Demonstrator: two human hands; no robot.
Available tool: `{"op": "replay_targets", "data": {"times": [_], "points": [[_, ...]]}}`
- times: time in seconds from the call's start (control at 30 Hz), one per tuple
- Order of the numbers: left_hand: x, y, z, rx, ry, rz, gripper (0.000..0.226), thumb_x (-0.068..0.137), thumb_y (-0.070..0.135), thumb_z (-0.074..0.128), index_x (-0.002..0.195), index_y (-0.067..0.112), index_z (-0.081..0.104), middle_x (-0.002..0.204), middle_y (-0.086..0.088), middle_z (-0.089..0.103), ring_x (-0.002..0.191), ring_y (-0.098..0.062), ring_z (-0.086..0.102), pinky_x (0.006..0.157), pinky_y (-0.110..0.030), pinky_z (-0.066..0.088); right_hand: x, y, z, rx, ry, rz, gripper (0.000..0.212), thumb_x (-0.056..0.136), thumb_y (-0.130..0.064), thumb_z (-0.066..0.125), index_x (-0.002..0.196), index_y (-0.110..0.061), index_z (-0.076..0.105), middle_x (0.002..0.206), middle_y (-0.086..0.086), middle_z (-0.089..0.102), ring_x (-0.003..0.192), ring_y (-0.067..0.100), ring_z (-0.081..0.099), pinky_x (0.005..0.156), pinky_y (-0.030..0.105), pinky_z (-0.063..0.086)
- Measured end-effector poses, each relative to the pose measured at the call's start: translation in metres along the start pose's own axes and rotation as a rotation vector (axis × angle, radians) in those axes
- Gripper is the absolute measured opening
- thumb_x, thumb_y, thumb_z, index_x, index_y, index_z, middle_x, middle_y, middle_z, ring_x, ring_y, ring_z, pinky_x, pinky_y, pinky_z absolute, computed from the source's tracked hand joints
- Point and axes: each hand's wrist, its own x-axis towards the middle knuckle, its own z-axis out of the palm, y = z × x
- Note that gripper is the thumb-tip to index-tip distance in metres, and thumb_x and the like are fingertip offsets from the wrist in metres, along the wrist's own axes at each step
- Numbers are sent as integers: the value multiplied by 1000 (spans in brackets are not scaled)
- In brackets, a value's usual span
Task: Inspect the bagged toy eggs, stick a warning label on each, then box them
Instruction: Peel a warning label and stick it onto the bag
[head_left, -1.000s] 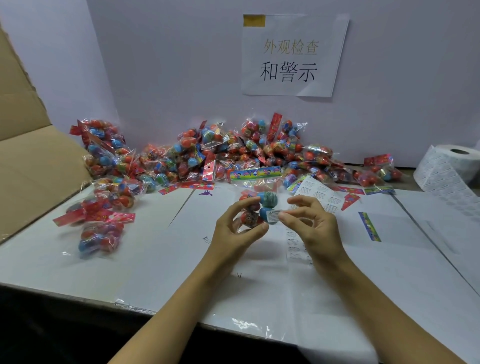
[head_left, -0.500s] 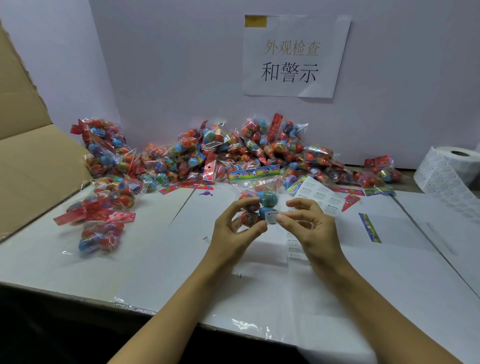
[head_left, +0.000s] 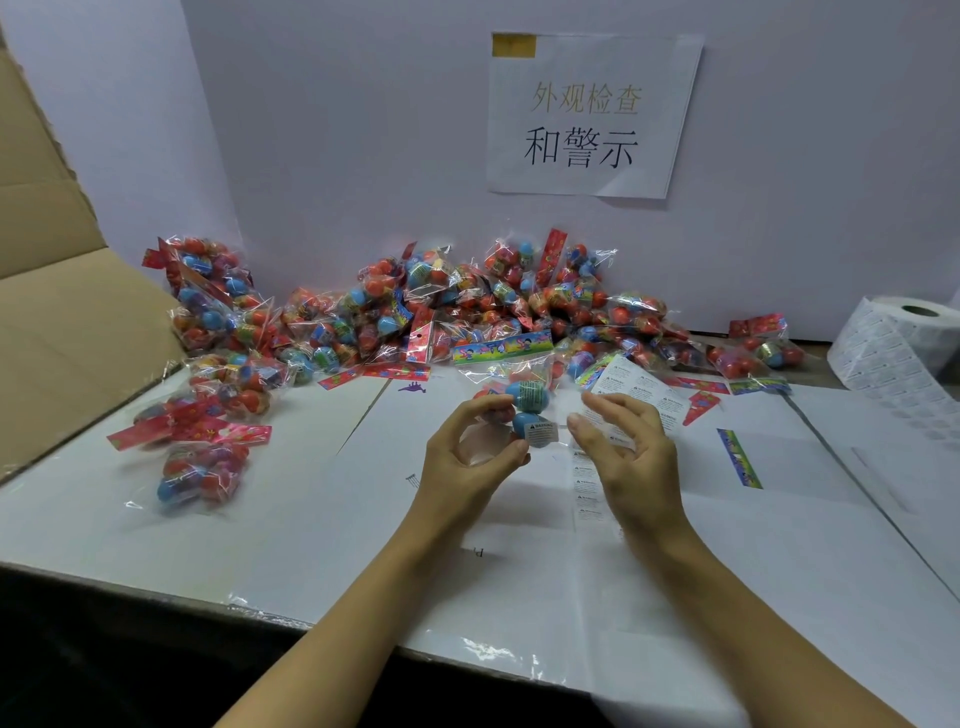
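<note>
My left hand (head_left: 470, 452) grips a clear bag of toy eggs (head_left: 527, 410) above the white table, thumb and fingers curled round its lower end. A small white warning label (head_left: 541, 432) sits on the blue egg at the bag's front. My right hand (head_left: 621, 441) hovers just right of the bag, fingers loosely bent, holding nothing. A strip of labels (head_left: 587, 486) lies on the table under that hand. A big pile of bagged eggs (head_left: 467, 312) runs along the back wall.
An open cardboard box (head_left: 67, 332) stands at the left. A few bags (head_left: 202, 436) lie beside it. A roll of labels (head_left: 904, 343) sits at the far right. A loose label sheet (head_left: 636, 387) lies behind my right hand. The table's front edge (head_left: 260, 610) is near.
My right hand has drawn away from the bag to the right, leaving the label stuck on the blue egg. The left hand still holds the bag.
</note>
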Motion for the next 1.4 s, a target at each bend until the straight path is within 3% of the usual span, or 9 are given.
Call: {"op": "replay_targets", "data": {"times": [0.13, 0.23, 0.53, 0.63, 0.83, 0.97, 1.17, 1.3, 1.4], "points": [[-1, 0, 1, -3, -6, -10, 35, 84, 18, 82, 115, 31, 71, 108, 9, 69, 98, -28, 71, 88, -50, 62, -4, -4, 1, -28, -35, -72, 6, 79, -34, 78, 84, -35, 75, 111, -10, 61, 109, 5, 60, 77, 17, 50], [-2, 0, 2, -19, 2, 4, 33, 86, 12, 82, 115, 20, 70, 110, 6, 70, 91, -24, 73, 79, -43, 65, -6, -5, 2, -76, -73, -113, 11, 82, -22, 80, 81, -31, 75, 108, -8, 62, 108, 10, 61, 75, 17, 50], [0, 1, 2, -50, 32, 17, 29, 87, 9, 79, 110, 24, 70, 107, 14, 72, 95, -17, 74, 73, -30, 63, -7, -7, 2, -88, -47, -108, 14, 84, -21, 79, 78, -31, 72, 105, -8, 62, 107, 17, 61, 74, 18, 49], [-1, 0, 2, -46, 14, 15, 30, 87, 7, 79, 112, 22, 69, 108, 13, 71, 95, -18, 74, 74, -30, 62, -8, -9, 4, -92, -56, -117, 6, 79, -34, 78, 79, -31, 72, 105, -10, 61, 107, 14, 60, 73, 15, 47], [-1, 0, 3, -66, 12, 9, 31, 88, 1, 76, 110, 22, 70, 107, 5, 70, 93, -22, 73, 75, -34, 64, -4, 1, 3, -177, 28, -75, 23, 90, -6, 72, 96, -28, 69, 114, 2, 58, 100, -9, 54, 71, 7, 45], [-2, 2, 4, -62, 0, 7, 38, 87, 2, 79, 113, 28, 70, 108, 8, 70, 96, -16, 73, 79, -31, 62, -5, -3, 2, -101, -13, 11, 12, 94, -28, 69, 104, -32, 64, 111, -4, 65, 97, -5, 59, 74, 8, 46], [-3, 3, 1, -27, -14, 30, 44, 82, 6, 84, 119, 24, 66, 111, 11, 71, 103, -11, 71, 87, -23, 56, -13, -11, 8, -61, -165, 55, 46, 70, -49, 75, 112, -36, 60, 89, -12, 70, 92, 5, 68, 82, 30, 55], [-2, 4, 0, -59, -12, -26, 45, 82, 7, 85, 118, 27, 68, 112, 9, 71, 105, -23, 72, 93, -42, 60, -13, -10, 7, -55, -162, 22, 37, 79, -36, 78, 111, -36, 60, 92, -8, 70, 91, 6, 69, 84, 36, 57], [-2, 6, 0, -113, -12, -62, 45, 82, 6, 82, 112, 37, 70, 111, 8, 71, 102, -28, 73, 88, -42, 62, -11, -7, 6, -36, -184, 4, 30, 92, -13, 72, 111, -33, 60, 96, -5, 73, 95, 11, 71, 85, 36, 57]]}}
